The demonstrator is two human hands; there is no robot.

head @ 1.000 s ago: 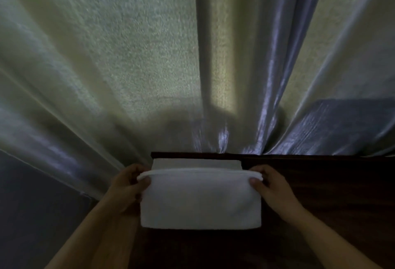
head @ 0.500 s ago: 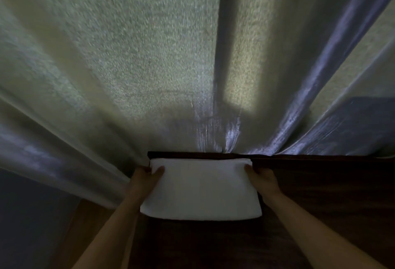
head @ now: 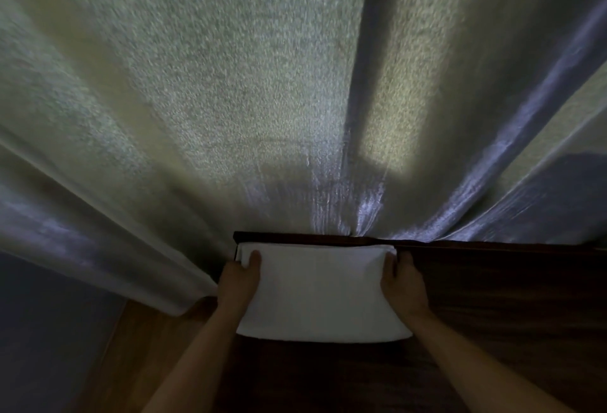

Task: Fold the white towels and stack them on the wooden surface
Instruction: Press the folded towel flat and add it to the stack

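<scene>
A pale curtain (head: 230,100) fills most of your view, hanging in broad folds down to the far edge of the dark wooden surface (head: 509,297). A brighter patch of light lies on one fold right of centre, with a dark shadow on the cloth at the far right. To the left of the surface, below the curtain's hem, you can see a strip of brown floor (head: 141,347).

The folded white towel (head: 320,294) lies flat at the surface's back left corner, its far edge just short of the raised back rim and its left edge about level with the surface's left end. At that far edge you can see thin layers, so there is more than one thickness of white cloth there; whether it is a second towel underneath you cannot tell.

The towel sits between your hands. Your left hand (head: 239,281) holds its left edge near the far corner, thumb lying on top of the cloth, the other fingers hidden beside or under it. Your right hand (head: 402,283) is against the right edge near the far corner, fingers curled at the cloth; how far they wrap under is not visible. Both forearms reach in from the bottom of the view.
</scene>
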